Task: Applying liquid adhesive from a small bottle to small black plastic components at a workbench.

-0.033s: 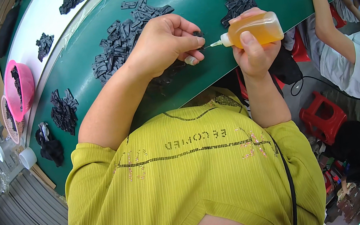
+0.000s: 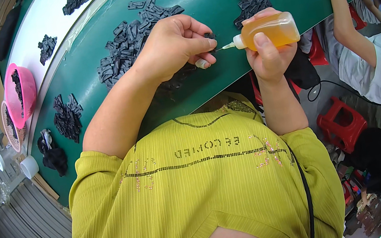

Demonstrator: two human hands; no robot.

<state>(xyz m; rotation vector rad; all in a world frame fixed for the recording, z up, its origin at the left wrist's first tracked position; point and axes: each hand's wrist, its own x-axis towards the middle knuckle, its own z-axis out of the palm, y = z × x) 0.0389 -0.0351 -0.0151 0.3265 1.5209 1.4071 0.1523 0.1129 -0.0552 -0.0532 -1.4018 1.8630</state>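
Note:
My left hand point(image 2: 173, 46) is pinched shut on a small black plastic part point(image 2: 209, 36), most of which the fingers hide. Something white wraps one of its fingertips. In my right hand point(image 2: 267, 62) lies a squeeze bottle point(image 2: 278, 30) of amber liquid, tipped sideways. Its thin nozzle points left and ends at or just beside the black part; whether they touch I cannot tell. Behind my left hand spreads a big heap of black plastic parts point(image 2: 124, 45). A smaller pile of black parts point(image 2: 252, 4) sits beyond the bottle.
Both hands are above a green table point(image 2: 203, 0). More black parts point(image 2: 68, 119) lie at its left, near a pink basket point(image 2: 29, 95) and a white cup point(image 2: 29, 167). Another person's arms point(image 2: 342, 5) reach in at the far right. A red stool point(image 2: 342, 124) stands below.

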